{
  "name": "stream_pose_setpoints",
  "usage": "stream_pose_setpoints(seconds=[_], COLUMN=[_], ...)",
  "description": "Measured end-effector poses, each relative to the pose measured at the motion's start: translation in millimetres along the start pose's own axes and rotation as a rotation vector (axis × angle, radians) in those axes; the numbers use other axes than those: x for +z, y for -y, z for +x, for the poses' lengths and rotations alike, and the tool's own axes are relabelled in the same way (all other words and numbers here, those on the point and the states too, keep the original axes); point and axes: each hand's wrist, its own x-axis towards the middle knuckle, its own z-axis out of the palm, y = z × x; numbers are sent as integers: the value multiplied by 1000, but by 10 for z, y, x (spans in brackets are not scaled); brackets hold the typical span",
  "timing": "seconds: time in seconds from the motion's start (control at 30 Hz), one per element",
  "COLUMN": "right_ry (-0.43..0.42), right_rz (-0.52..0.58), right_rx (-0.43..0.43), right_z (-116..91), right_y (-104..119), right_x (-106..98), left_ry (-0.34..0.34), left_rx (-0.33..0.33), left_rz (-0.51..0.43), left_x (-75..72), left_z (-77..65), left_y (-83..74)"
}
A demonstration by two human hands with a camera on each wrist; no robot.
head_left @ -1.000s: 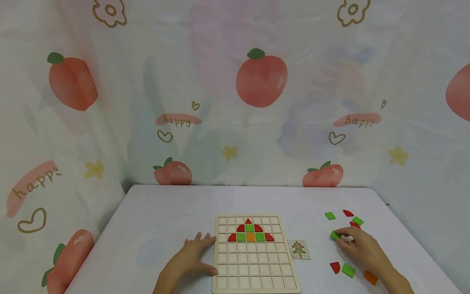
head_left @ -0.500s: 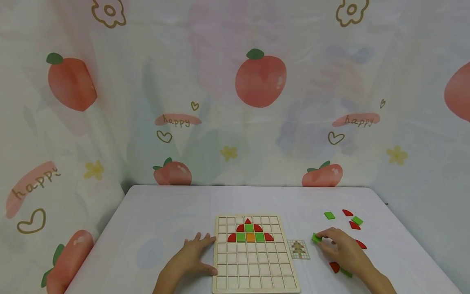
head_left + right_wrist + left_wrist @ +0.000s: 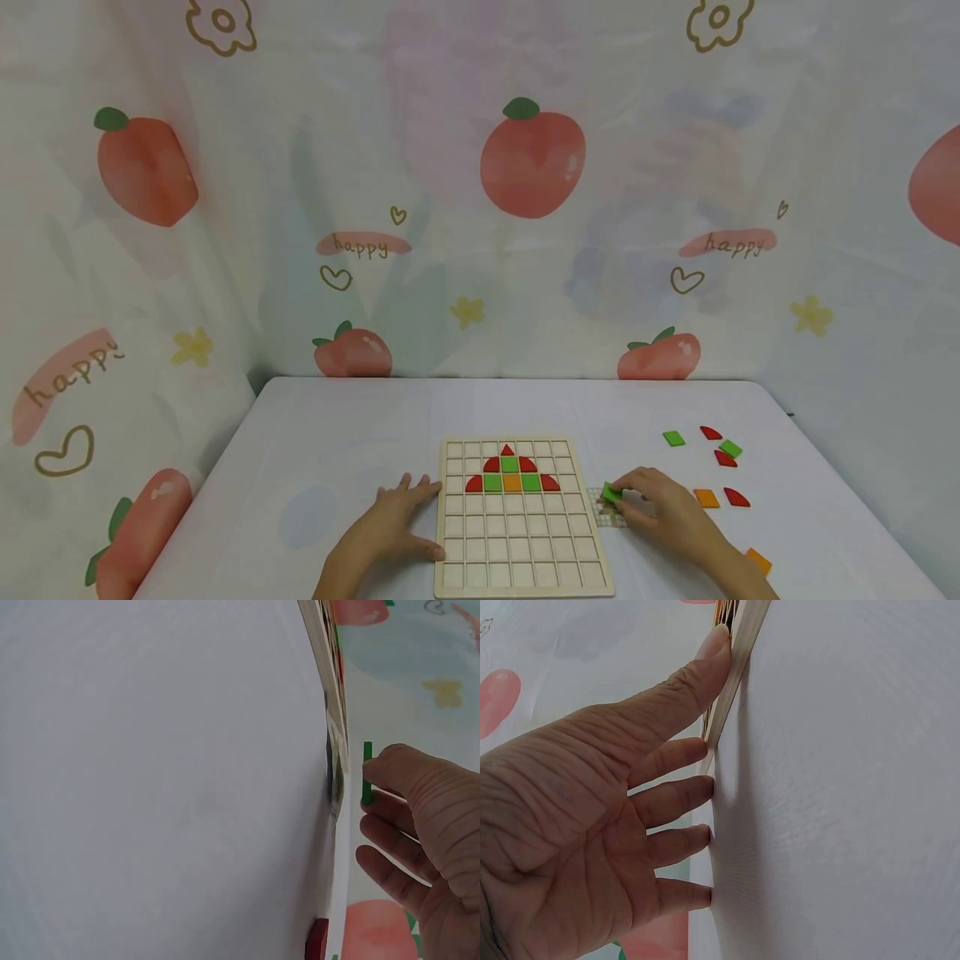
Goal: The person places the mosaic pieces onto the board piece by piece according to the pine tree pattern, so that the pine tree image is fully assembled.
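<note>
The left hand (image 3: 393,525) lies spread wide on the table (image 3: 352,417), between its left edge and its middle, grasping nothing; thumb and fingertips rest against the left rim of a wooden grid board (image 3: 520,550), seemingly to keep it from sliding. The board lies flat around the middle of the table, its bottom toward the near edge, which is out of sight. In its top three rows, red, green and orange pieces form a stepped peak under a red triangle (image 3: 507,451); the lower rows are bare. Just beside the board's right rim is a small pattern card (image 3: 611,522) showing a tree, probably kept there for easy checking. The right hand (image 3: 663,510) pinches a green square (image 3: 611,493) by its edges between thumb and fingers, raised over the card, a grip that likely leaves its face free for setting down. Hand and square cover part of the card.

Farther right, loose pieces lie between card and right table edge: two green squares and two red quarter-rounds toward the far right corner, an orange square (image 3: 707,498) and another red quarter-round (image 3: 737,497) nearer. The right forearm partly hides a second orange square (image 3: 758,561). A peach-printed backdrop (image 3: 495,275) walls the left, far and right edges.
</note>
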Motion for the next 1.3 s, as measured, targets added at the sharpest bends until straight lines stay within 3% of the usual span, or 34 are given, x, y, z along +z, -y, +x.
stream_pose_setpoints(seconds=[0.17,0.4,0.7,0.97,1.3], right_ry=[34,6,139,155,215], right_rz=[-7,42,70,37,0], right_rx=[-54,-173,-151,-294,-377], right_z=[66,199,379,507,637], right_y=[106,296,571,756,843], right_x=[77,140,241,374,495], left_ry=[2,7,10,8,7], left_rx=[-1,-5,-14,-6,-1], left_rz=[3,0,-7,-7,-11], left_x=[-1,-3,-7,1,1], left_z=[2,0,0,4,9], left_y=[-4,3,-7,8,21])
